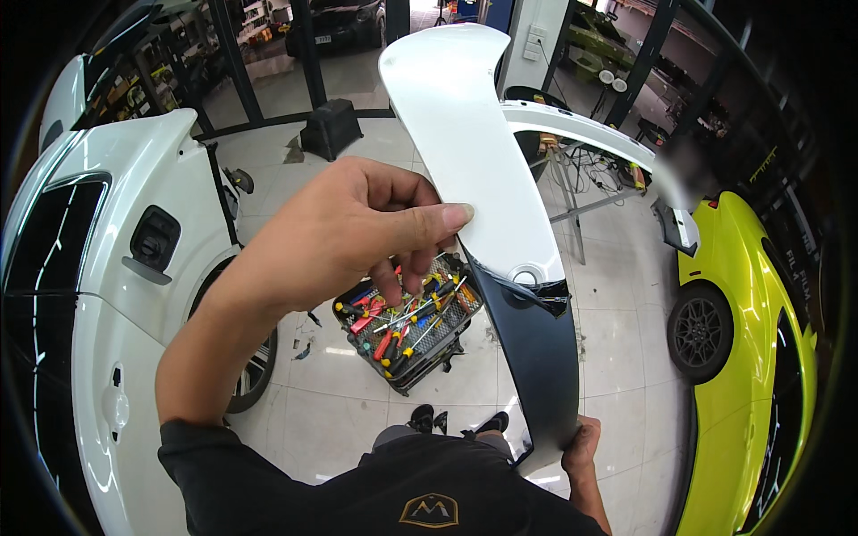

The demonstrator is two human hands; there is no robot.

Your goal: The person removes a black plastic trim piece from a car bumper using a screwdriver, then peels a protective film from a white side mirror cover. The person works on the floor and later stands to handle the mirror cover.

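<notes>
A long, curved car trim panel point(474, 134) runs upright through the middle of the view, glossy white above and black below. The black part looks like film point(536, 357), and its upper edge is loose and crumpled near a round recess in the panel. My left hand point(375, 223) pinches the panel's left edge with thumb and forefinger, just above that crumpled edge; the other fingers curl behind. Whether it also grips film is hidden. Low on the right, my right hand point(583, 442) wraps round the black end of the panel.
Below my left hand stands a tool tray point(393, 384) full of screwdrivers and other hand tools. A white car point(143, 313) is at the left, a yellow-green car point(742, 295) at the right. Behind the panel, another white car part point(581, 134) rests on a metal stand point(572, 214).
</notes>
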